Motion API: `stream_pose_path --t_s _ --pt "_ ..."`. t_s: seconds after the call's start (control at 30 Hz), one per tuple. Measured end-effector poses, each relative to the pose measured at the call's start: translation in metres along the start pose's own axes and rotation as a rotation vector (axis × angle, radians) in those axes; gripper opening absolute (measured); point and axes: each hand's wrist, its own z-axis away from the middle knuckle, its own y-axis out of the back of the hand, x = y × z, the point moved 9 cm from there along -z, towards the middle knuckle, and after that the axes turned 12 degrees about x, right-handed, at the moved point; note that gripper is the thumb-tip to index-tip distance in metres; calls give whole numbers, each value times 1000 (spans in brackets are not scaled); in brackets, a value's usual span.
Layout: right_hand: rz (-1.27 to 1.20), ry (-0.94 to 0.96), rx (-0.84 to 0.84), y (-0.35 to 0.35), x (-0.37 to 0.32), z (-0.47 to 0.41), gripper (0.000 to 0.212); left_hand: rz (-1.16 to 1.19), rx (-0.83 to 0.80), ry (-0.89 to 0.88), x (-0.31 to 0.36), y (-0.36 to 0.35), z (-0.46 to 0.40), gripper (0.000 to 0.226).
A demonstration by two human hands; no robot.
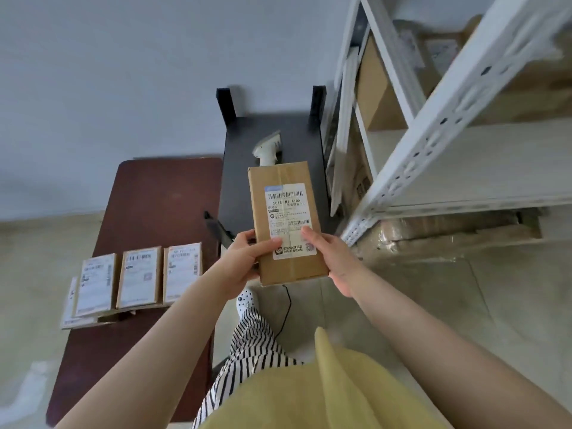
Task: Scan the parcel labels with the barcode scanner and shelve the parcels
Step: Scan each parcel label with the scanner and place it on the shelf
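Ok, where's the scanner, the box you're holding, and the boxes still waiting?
scanner (pixel 266 147): head view, its white head.
held box (pixel 286 218): head view, its label.
waiting boxes (pixel 139 277): head view, the middle box's label.

Parcel (pixel 286 218) hides the scanner (pixel 266 147) handle (shelf boxes blurred).

A single wide-angle view, worn on the person's head, looks forward and steeply down. Both forearms rise from the lower edge toward the middle of the frame, close to the lens. A brown counter (pixel 161 193) fills the left centre, a black counter (pixel 238 168) the middle, and a white shelf rack (pixel 439 128) the upper right. Straight lines bend near the edges.
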Motion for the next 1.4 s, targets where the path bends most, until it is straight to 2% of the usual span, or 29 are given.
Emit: stream_pose_path --t_s 0.13,0.3,0.4,0.5,0.57,0.63,0.67,0.73,0.83,0.97,1.13,1.4 --pt "36 -63 -53 43 58 38 58 -83 -6 66 -60 -31 42 87" --pt "48 -88 -70 114 102 82 61 -160 -84 123 -112 -93 89 88" --pt "-1 -113 -2 164 122 99 73 -227 -145 117 -122 -139 103 74" --pt "-70 -100 101 213 128 110 78 -296 -217 107 -118 -189 109 78" --pt "-120 -89 170 245 128 120 81 -351 -292 82 -114 -226 112 63" --pt "-170 -84 244 275 131 130 75 -385 -344 71 -111 -260 114 41" --pt "-191 -82 280 290 132 134 70 -405 -364 66 -110 -277 116 40" --pt "-225 -80 356 318 132 141 67 -437 -400 60 -108 -308 116 54" --pt "-279 -76 458 358 133 146 54 -461 -439 36 -105 -352 114 43" --pt "-345 -89 549 406 135 146 50 -495 -466 9 -102 -407 104 69" --pt "-478 -101 638 466 123 135 43 -562 -523 -27 -85 -486 85 75" --pt "-549 -49 789 575 66 116 51 -608 -650 -116 -32 -619 71 68"
